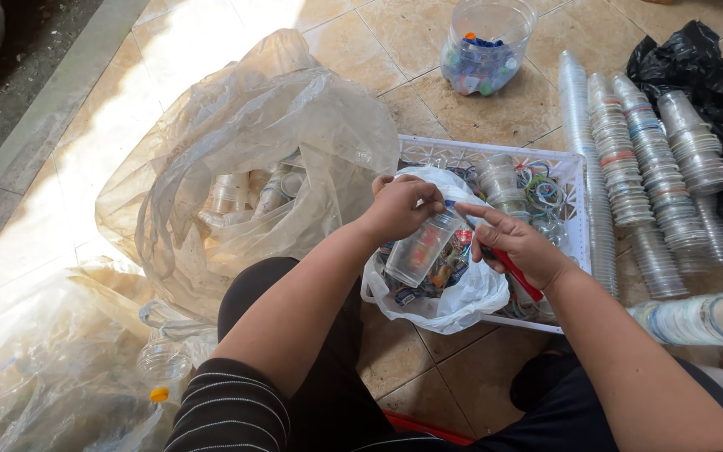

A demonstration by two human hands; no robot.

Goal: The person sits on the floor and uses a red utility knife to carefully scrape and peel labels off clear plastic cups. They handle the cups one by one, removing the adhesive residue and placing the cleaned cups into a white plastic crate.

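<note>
My left hand [401,208] grips a small clear plastic bottle [419,249] near its top, holding it tilted over a white plastic bag [462,301] of colourful label scraps. My right hand [519,244] holds a red-handled cutter [519,276], with the index finger stretched toward the bottle's neck. The bag sits inside a white plastic crate [575,201] that also holds stacked clear cups and coloured rings.
A big clear sack [244,159] of plastic bottles lies at left. Long rows of stacked clear cups [646,167] lie on the tiles at right, beside a black bag [713,75]. A clear jar [485,46] of bottle caps stands at the back.
</note>
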